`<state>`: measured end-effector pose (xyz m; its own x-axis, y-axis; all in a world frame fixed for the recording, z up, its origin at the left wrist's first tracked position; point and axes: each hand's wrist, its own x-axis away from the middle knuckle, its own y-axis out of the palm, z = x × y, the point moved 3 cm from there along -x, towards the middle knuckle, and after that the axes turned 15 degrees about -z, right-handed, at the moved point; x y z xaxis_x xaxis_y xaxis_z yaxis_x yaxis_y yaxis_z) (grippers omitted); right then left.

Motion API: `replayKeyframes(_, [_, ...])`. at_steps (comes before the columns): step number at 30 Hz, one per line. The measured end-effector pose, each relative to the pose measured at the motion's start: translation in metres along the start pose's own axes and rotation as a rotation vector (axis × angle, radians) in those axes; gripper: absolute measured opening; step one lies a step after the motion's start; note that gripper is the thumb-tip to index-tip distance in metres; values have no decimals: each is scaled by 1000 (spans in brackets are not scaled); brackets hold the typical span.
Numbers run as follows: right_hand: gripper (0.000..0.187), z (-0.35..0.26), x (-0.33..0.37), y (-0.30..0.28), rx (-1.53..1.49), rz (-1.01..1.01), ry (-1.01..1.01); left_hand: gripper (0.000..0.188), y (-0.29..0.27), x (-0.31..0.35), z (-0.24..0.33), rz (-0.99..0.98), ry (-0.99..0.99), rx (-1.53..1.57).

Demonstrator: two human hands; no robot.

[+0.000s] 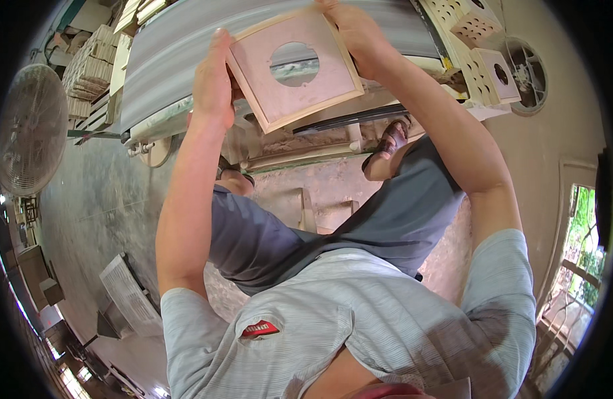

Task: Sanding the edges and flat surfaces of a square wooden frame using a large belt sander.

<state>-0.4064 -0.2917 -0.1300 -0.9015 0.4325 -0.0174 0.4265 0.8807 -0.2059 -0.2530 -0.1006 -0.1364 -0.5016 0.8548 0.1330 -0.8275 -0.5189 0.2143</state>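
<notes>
Between my two hands I hold up a square wooden box with a pale framed edge and a large round hole in its panel. My left hand grips its left side, the thumb lying along the upper corner and the other fingers mostly hidden behind. At the right upper corner my right hand is closed round the edge, its fingertips partly out of sight. The box is tilted and held over the near edge of a wide grey belt; through its hole part of the machine shows.
More wooden boxes with round holes stand on a ledge at the right, beside a fan. Stacked wooden pieces lie at the far left, behind a large standing fan. A slatted panel rests on the floor at left.
</notes>
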Motion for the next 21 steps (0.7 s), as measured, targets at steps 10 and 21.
replayKeyframes(10, [58, 23, -6, -19, -285, -63, -50, 32, -1, 6, 4, -185, 4, 113])
replayKeyframes(21, [54, -9, 2, -5, -453, -234, -68, 21, -7, 4, 31, -145, 90, 270])
